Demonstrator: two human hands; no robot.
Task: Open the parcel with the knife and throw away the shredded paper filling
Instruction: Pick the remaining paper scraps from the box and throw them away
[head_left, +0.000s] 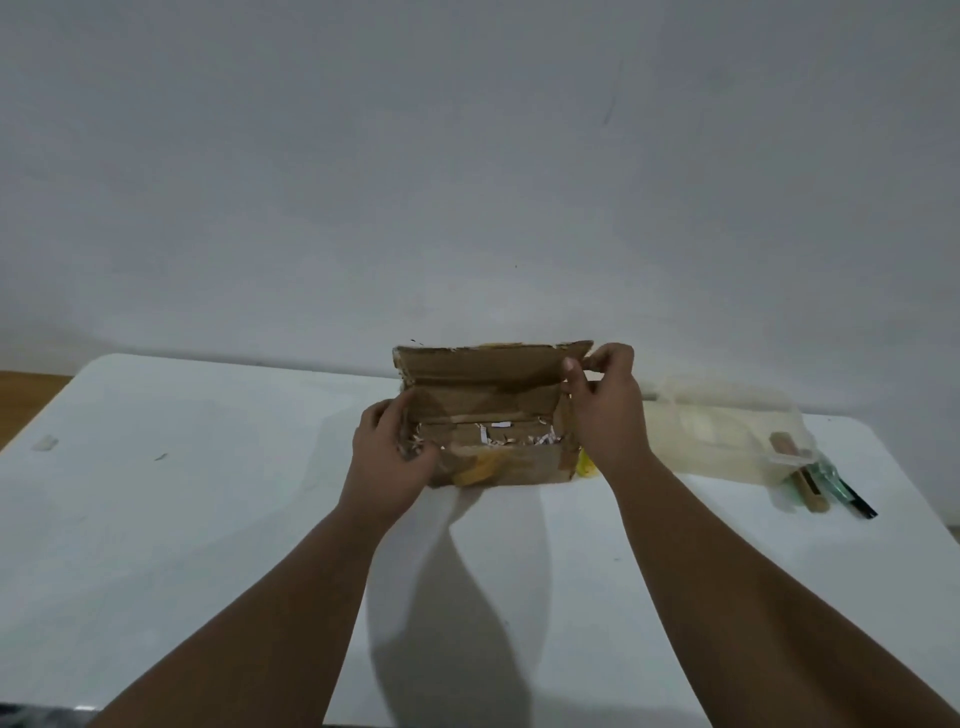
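Observation:
A brown cardboard parcel (488, 415) stands on the white table (208, 519), its far flap raised upright. Shredded white paper (498, 440) shows inside the opening. My left hand (387, 457) grips the parcel's left end, with the fingers curled over the near-left corner. My right hand (605, 410) is at the right end and pinches the raised flap's right edge between thumb and fingers. A knife with a dark tip (844, 491) lies on the table far to the right, away from both hands.
A clear plastic bag (722, 431) lies right of the parcel, partly over a brown stick-like object (800, 478). Something yellow (586, 465) peeks out beside the parcel's right side. A grey wall rises just behind the table. A small scrap (45, 442) lies far left.

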